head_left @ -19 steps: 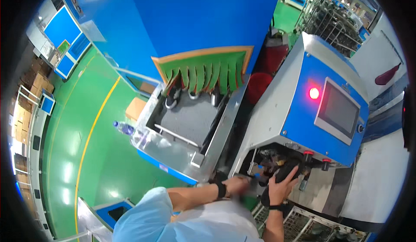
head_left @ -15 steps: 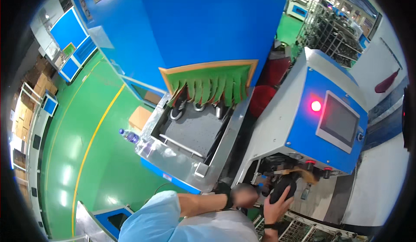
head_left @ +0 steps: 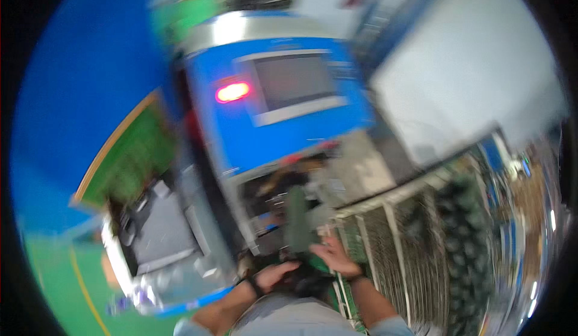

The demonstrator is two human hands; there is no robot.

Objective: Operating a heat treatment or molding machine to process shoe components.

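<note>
Two hands meet over one dark shoe-like object at the lower edge, blurred by motion. The left hand lies on its left side, the right hand on its top; their finger grip cannot be told. Above stands one blue machine with one red lamp and one grey screen.

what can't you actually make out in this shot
Head view, heavy motion blur:
- dark object between the hands: kind unclear.
- left hand and right hand: grip unclear, fingers smeared.
- screen on the blue machine: unreadable.
- wire rack contents: dark blobs only.
</note>
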